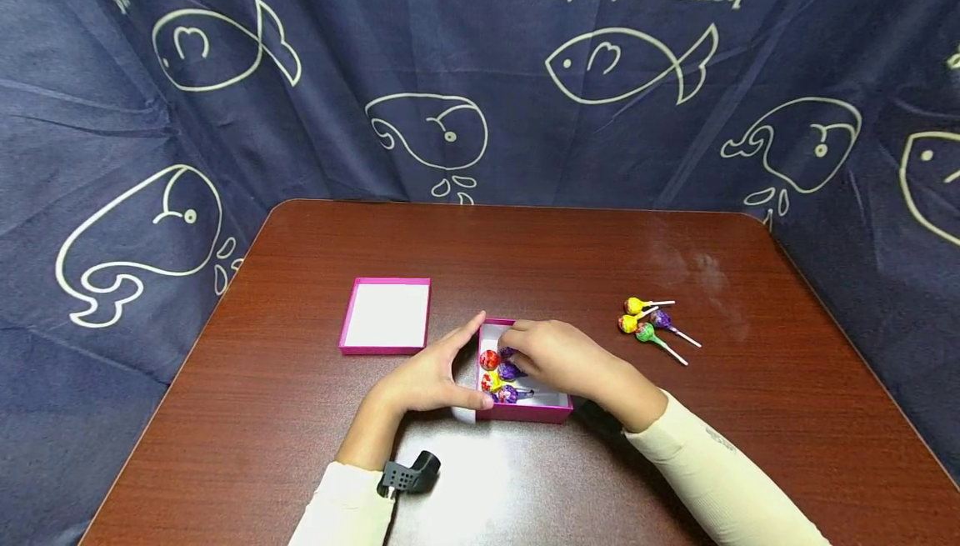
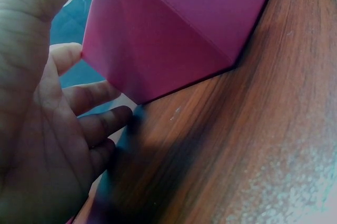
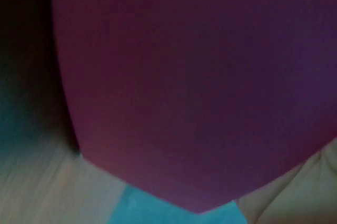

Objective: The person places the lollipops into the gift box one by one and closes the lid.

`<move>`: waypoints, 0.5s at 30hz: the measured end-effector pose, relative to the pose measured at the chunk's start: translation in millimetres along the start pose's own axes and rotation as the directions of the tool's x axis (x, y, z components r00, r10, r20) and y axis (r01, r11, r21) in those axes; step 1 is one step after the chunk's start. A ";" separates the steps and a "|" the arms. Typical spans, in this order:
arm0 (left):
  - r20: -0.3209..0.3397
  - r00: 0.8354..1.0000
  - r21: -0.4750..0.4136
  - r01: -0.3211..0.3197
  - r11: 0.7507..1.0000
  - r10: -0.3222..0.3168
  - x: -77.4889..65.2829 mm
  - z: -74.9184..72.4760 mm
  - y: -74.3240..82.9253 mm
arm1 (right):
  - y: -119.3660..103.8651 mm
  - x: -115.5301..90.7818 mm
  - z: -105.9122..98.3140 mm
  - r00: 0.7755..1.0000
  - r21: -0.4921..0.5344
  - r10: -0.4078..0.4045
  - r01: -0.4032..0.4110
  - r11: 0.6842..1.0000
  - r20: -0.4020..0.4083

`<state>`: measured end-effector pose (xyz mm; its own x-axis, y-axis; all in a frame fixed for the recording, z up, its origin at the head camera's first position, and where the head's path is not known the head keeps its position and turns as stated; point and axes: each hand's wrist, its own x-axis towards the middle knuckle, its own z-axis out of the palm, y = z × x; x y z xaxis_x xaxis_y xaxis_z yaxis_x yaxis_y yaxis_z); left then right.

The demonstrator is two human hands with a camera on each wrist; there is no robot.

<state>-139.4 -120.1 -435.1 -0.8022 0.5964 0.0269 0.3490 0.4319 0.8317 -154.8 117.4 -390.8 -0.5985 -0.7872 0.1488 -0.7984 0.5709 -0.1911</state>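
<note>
A pink box [image 1: 525, 414] with a white inside stands on the table at the middle. Red, yellow and purple lollipops lie in it, such as the red lollipop [image 1: 489, 360] along its left side. My left hand [image 1: 427, 375] grips the box from the left, thumb at the front corner and fingers at the back one. In the left wrist view, its fingertips touch the pink wall [image 2: 158, 50]. My right hand [image 1: 562, 354] reaches in over the right side, curled fingers pinching a purple lollipop [image 1: 507, 353] that they partly hide. Pink box wall [image 3: 195, 87] fills most of the right wrist view.
A pink-rimmed lid [image 1: 386, 317], white inside up, lies left of the box. To the right, several loose lollipops lie grouped, among them a green lollipop [image 1: 647, 333]. The brown table [image 1: 510, 254] ends at a blue curtain [image 1: 510, 146] behind.
</note>
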 end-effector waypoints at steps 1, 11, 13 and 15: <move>-0.001 1.000 -0.003 0.000 1.000 0.000 0.0 0.1 0.1 | -0.2 -0.3 -0.3 1.000 0.025 0.001 -0.001 1.000 0.006; 0.000 1.000 0.008 0.000 1.000 0.000 -0.3 0.5 0.1 | 1.2 0.2 -3.3 0.996 0.170 -0.002 -0.014 0.985 0.092; -0.001 1.000 0.008 -0.001 1.000 0.001 0.2 0.6 -0.5 | 2.5 1.0 -3.8 0.994 0.181 0.000 -0.021 0.983 0.112; -0.002 1.000 0.007 -0.002 1.000 0.002 0.9 0.8 -0.8 | 3.1 1.6 -4.9 0.991 0.184 0.007 -0.032 0.982 0.132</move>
<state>-140.1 -119.4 -436.1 -0.8026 0.5958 0.0296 0.3540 0.4357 0.8276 -158.6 119.1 -386.4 -0.5905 -0.8069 0.0176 -0.7532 0.5432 -0.3710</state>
